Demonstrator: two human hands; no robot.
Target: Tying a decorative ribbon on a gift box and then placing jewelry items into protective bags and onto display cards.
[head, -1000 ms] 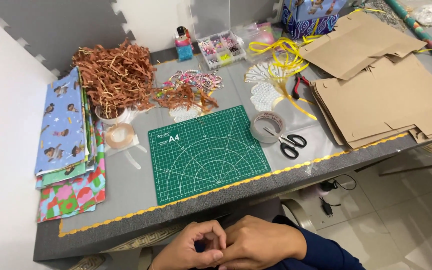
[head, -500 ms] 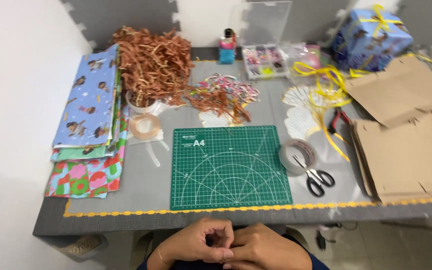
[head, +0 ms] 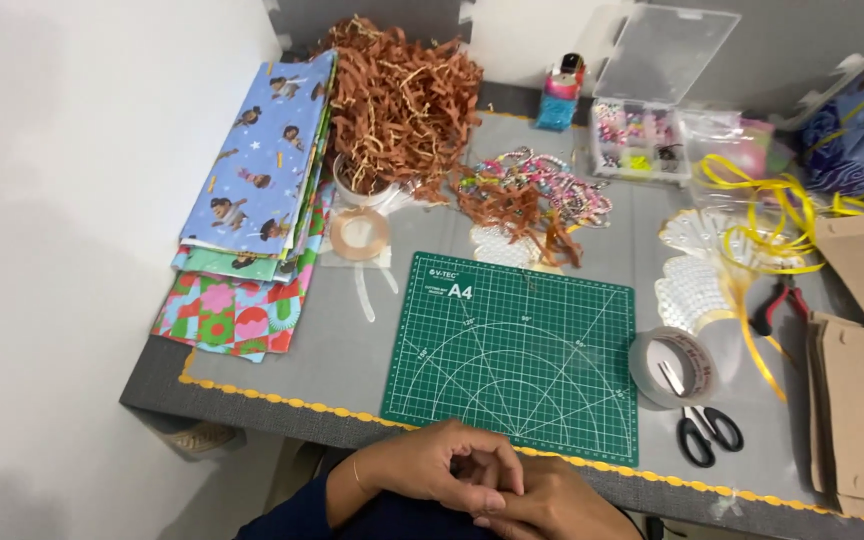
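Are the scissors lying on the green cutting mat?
No, the scissors lie on the grey table cover, right of the green cutting mat.
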